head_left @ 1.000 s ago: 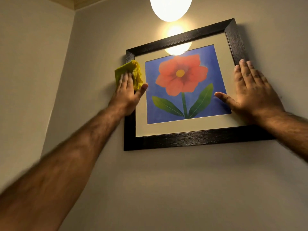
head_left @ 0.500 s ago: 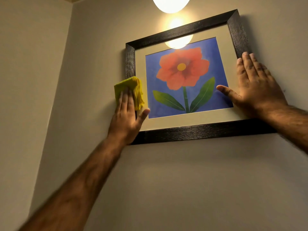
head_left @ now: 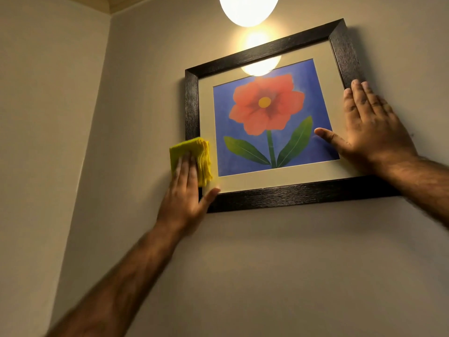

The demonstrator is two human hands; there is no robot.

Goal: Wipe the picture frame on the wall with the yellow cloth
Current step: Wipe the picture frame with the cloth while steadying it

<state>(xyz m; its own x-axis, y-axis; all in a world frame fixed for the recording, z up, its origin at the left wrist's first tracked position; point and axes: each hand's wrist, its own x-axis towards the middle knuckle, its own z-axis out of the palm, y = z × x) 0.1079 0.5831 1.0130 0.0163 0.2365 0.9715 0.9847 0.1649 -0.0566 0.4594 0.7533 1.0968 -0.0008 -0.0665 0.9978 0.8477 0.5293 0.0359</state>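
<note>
Picture frame (head_left: 286, 198) hangs on the wall (head_left: 267, 276), dark wood-grain border, pale mat, print of a red flower on blue with 2 green leaves. It sits tilted, right side higher than the left.

Left hand (head_left: 185, 198) is flat against the lower-left corner of the frame, fingers (head_left: 183, 171) together and pointing up, pressing the yellow cloth (head_left: 188, 152) onto the left rail. Cloth is folded into a thick pad, stacked edges showing on its right side. It covers the left rail near the bottom and overlaps the mat; its left edge hangs over onto bare wall. Thumb is splayed to the right, tip touching the bottom rail near the corner. The hand pins the cloth with flat fingers rather than a closed grip.

Right hand (head_left: 371, 132) is spread wide and empty, palm flat on the lower-right part of the frame. Fingers lie over the right rail and point up; thumb sticks out left across the glass, tip on the blue print beside the right leaf.

Both forearms are bare, reaching up from below.

A lit globe lamp (head_left: 247, 8) hangs above the frame; its reflection glares on the glass at the top of the mat.
</note>
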